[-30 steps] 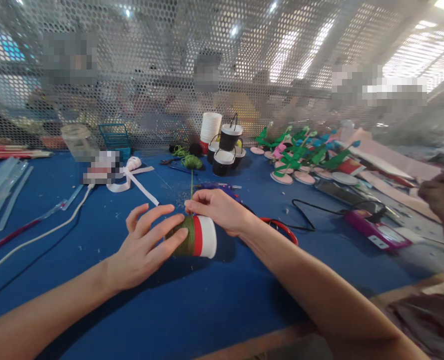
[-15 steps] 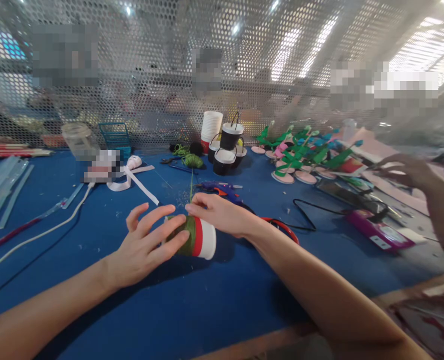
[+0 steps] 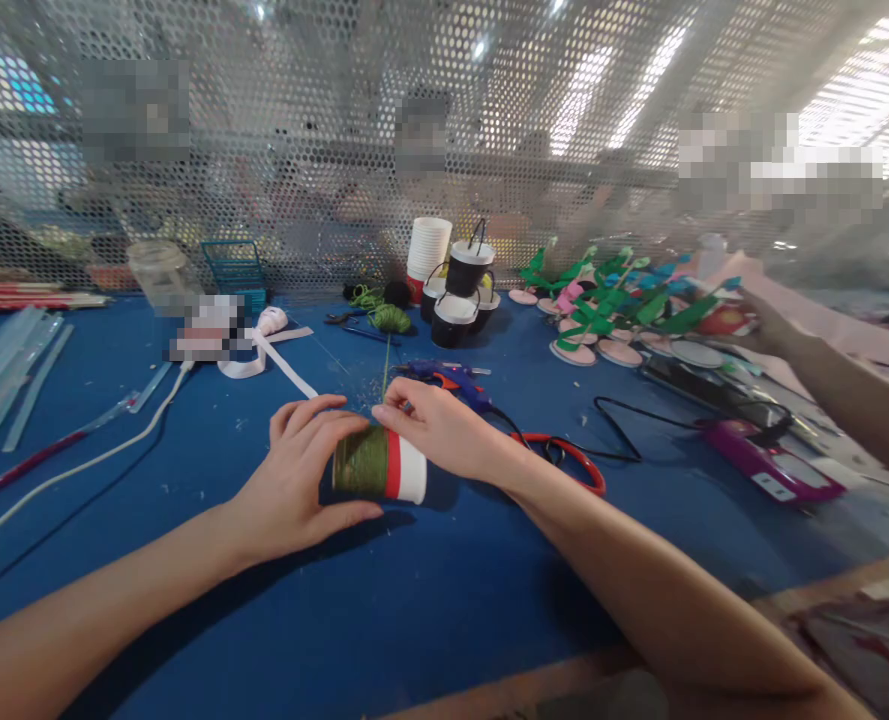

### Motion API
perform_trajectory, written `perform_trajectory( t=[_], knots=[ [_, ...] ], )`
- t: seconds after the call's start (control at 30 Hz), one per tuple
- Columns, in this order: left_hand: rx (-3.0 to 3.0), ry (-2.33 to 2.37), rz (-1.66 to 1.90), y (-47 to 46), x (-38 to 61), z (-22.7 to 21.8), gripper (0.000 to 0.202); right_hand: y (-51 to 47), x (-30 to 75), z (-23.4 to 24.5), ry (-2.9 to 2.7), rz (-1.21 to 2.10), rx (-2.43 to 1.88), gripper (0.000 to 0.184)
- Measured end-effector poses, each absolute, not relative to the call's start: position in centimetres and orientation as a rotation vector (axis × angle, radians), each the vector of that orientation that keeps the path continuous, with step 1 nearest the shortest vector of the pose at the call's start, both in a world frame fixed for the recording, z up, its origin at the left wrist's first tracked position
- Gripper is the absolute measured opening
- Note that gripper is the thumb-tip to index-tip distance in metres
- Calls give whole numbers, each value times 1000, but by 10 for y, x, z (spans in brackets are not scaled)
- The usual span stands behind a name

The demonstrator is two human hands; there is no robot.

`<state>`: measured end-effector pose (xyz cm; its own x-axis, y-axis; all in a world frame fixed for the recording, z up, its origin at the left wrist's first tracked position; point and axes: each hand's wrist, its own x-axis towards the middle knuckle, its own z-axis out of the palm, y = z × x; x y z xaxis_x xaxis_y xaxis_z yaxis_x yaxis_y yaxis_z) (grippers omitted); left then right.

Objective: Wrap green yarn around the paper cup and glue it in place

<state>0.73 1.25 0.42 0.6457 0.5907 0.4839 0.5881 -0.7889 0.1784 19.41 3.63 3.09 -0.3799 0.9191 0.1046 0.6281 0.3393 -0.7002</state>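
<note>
A paper cup (image 3: 412,472) lies on its side above the blue table, wound with dark green yarn up to a red band; its white rim end points right. My left hand (image 3: 298,475) curves around the cup's left end, fingers over the top and thumb underneath. My right hand (image 3: 440,420) pinches the green yarn strand (image 3: 386,365) just above the cup. That strand runs back to a green yarn ball (image 3: 390,318) on the table. A blue glue gun (image 3: 455,385) rests right behind my right hand.
Black-wrapped cups with handles (image 3: 455,320) and a stack of white cups (image 3: 429,250) stand at the back. White ribbon (image 3: 286,365) lies left. Green paper plants (image 3: 601,315), a purple power strip (image 3: 770,465) and another person's arm (image 3: 826,370) are at right.
The cup has rolled in my left hand, whose spread fingers have shifted back over its top while the thumb shows below. My right hand still pinches the yarn. The other person's hand has moved.
</note>
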Motion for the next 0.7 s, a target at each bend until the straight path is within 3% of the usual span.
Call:
perform_trajectory(
  t=[0.7],
  knots=[
    [2933, 879, 954, 16, 8, -3, 45, 38, 195, 31, -2085, 902, -1226, 17]
  ],
)
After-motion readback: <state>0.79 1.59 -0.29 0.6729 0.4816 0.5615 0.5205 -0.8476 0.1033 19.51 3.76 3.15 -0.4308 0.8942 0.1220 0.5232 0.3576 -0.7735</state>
